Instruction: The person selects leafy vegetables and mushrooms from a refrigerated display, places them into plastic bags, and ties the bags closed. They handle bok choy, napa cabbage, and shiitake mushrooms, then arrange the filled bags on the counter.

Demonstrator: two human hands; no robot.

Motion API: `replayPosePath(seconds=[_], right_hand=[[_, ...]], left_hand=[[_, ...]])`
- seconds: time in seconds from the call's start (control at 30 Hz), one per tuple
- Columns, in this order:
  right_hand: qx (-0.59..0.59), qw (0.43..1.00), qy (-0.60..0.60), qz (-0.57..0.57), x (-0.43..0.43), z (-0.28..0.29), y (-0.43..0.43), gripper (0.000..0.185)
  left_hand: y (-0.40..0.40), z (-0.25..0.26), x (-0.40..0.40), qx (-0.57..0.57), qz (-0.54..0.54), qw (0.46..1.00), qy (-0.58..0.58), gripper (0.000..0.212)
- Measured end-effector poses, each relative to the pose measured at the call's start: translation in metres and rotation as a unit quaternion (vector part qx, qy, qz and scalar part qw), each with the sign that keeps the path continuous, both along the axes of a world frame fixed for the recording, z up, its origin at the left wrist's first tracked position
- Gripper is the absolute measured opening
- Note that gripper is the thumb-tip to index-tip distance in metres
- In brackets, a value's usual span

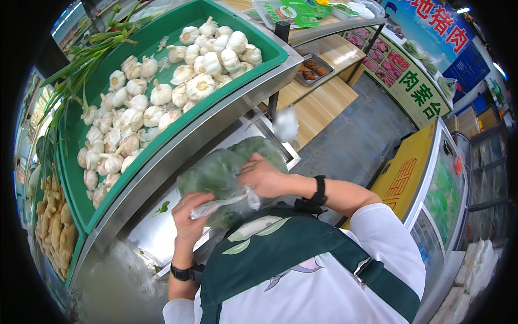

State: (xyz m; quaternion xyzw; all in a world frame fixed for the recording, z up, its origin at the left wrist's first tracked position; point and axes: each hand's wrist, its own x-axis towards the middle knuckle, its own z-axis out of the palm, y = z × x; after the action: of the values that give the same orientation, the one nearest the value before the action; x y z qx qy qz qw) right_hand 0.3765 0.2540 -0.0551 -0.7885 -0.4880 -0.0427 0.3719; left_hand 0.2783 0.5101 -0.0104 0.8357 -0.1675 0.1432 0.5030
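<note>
A clear plastic bag of green leafy vegetables (214, 172) lies in front of my body, over a metal shelf (156, 233) below the garlic display. My left hand (190, 214) grips the bag's gathered, whitish edge at its near left side. On the right side of the bag rests my right hand (263, 176), its fingers bent against the plastic; whether they pinch it cannot be told. More leafy greens in plastic (261, 150) show just beyond that hand. A small loose green leaf (162, 208) lies on the metal to the left.
Above the shelf stands a green plastic tray (259, 79) of garlic bulbs (202, 87), with ginger (54, 227) at its left and scallions (87, 60) over its corner. A blurred white object (285, 124) is near the shelf's right corner. A yellow-sided freezer (408, 174) stands at right.
</note>
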Motion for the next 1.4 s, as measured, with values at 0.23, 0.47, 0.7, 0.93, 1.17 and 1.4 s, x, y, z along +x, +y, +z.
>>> replayPosePath(seconds=[0.23, 0.47, 0.7, 0.93, 1.17, 1.4], right_hand=[[0.097, 0.961, 0.095, -0.241, -0.023, 0.084, -0.117, 0.037], [0.211, 0.817, 0.286, -0.453, -0.031, 0.044, -0.219, 0.028], [0.183, 0.76, 0.309, -0.542, 0.049, -0.088, -0.325, 0.021], [0.193, 0.761, 0.315, -0.533, 0.177, -0.219, -0.403, 0.01], [0.24, 0.769, 0.357, -0.473, 0.308, -0.32, -0.404, 0.026], [-0.199, 0.809, 0.215, -0.509, 0.35, -0.327, -0.382, 0.046]], left_hand=[[0.035, -0.046, 0.007, -0.121, 0.033, 0.986, 0.113, 0.034], [-0.003, -0.081, 0.014, -0.135, -0.015, 0.962, 0.237, 0.026], [-0.078, -0.086, 0.033, -0.181, 0.04, 0.935, 0.302, 0.021], [-0.165, -0.074, 0.033, -0.17, 0.111, 0.92, 0.336, 0.019], [-0.195, -0.051, -0.02, -0.13, 0.258, 0.889, 0.356, 0.018], [-0.203, -0.058, -0.066, -0.151, 0.317, 0.876, 0.331, 0.022]])
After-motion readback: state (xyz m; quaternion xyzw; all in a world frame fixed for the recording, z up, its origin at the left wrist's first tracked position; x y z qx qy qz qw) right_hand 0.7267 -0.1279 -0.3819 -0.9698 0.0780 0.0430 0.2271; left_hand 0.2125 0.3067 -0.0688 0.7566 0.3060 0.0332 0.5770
